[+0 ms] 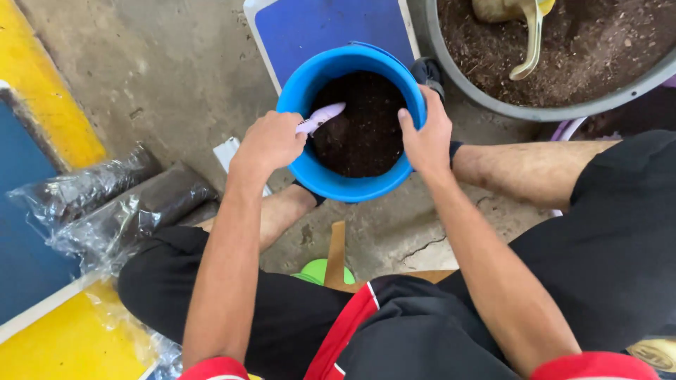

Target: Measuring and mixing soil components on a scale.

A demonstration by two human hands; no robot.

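The person sits with knees apart, in black shorts [605, 253] and a black garment with red trim [345, 331]; a green object [318, 270] and a wooden piece [336, 253] show between the legs, on the concrete floor [176, 70].

Left of the left thigh lie clear plastic bags [127, 204] packed with dark material; they rest partly on the floor and partly against yellow and blue panels [63, 338].

Both forearms extend forward to a blue bucket [338, 186] standing on the floor between the feet; the bucket holds dark soil [362, 127] nearly up to its rim.

Left hand [271, 141]: closed in a fist grip around the handle of a pale purple tool [320, 116]; the tool's free end points over the soil, just inside the left rim; whether its tip touches the soil cannot be told.

Right hand [428, 137]: closed on the bucket's right rim; thumb inside the rim, fingers wrapped down the outer wall.

A dark sock or shoe [428, 70] shows just behind the right hand, touching the bucket's far side.

Behind the bucket lies a blue board with a white edge [317, 24]; the bucket overlaps its near end.

Far right: a large grey basin [493, 105] filled with brown soil; a pale yellow scoop [531, 42] lies in it, handle toward the near rim; a light purple rim [567, 129] shows below the basin.
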